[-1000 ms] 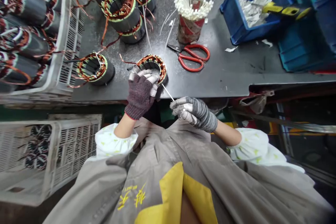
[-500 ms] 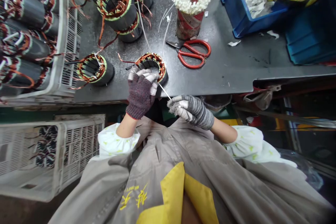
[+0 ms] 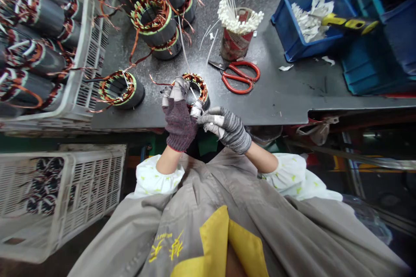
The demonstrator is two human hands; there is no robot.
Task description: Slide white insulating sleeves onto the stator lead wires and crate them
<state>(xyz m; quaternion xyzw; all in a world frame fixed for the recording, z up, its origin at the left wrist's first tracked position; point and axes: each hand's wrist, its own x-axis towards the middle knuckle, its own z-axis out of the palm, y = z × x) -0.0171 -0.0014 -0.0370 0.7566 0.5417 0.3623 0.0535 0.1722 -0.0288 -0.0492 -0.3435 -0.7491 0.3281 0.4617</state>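
A motor stator (image 3: 205, 88) with copper windings stands near the bench's front edge. My left hand (image 3: 180, 114), in a purple glove with taped fingertips, is closed over its left and near rim. A white strip, apparently a cable tie (image 3: 194, 92), crosses the stator's opening. Just right of my left thumb, my right hand (image 3: 229, 129), in a grey striped glove, pinches the tie's end at the near rim; the fingers mostly hide that end. Another stator (image 3: 138, 93) stands to the left. Red-handled scissors (image 3: 238, 77) lie to the right.
A can (image 3: 235, 45) of white cable ties stands behind the scissors. Stacked stators (image 3: 162, 30) are at the back left, beside a white crate (image 3: 85, 47) full of more. A blue bin (image 3: 292, 37) holds white scraps and a yellow-black tool (image 3: 349, 23). Another crate (image 3: 65, 199) sits below.
My right hand has moved left and up, right against my left thumb. The white strip that stretched between the hands is now mostly out of sight. My left fingers have shifted on the rim.
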